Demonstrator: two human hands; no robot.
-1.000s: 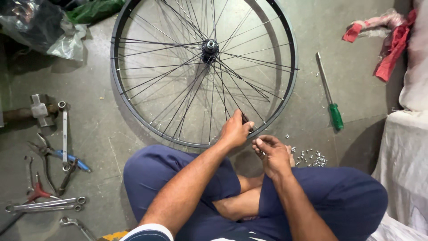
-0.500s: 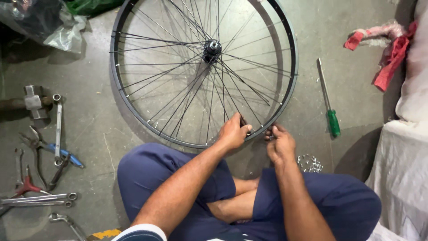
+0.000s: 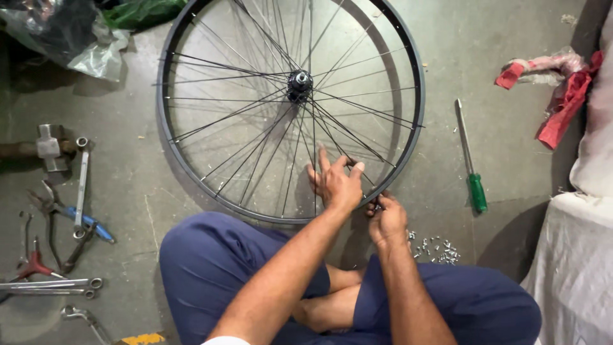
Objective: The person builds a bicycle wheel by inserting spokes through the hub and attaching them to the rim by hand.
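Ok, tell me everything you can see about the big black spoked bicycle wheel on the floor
The black-rimmed bicycle wheel lies flat on the grey concrete floor, just beyond the seated person's crossed legs. It looks like metal: a thin dark rim with no tyre, many fine wire spokes crossing to a small dark hub. Its far edge is cut off by the frame. The left hand rests among the spokes; the right hand pinches at the near rim.

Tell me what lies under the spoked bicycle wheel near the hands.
Bare grey concrete floor shows through the black spoked bicycle wheel. The left hand covers the spokes beneath it; the right hand hides the rim section it pinches.
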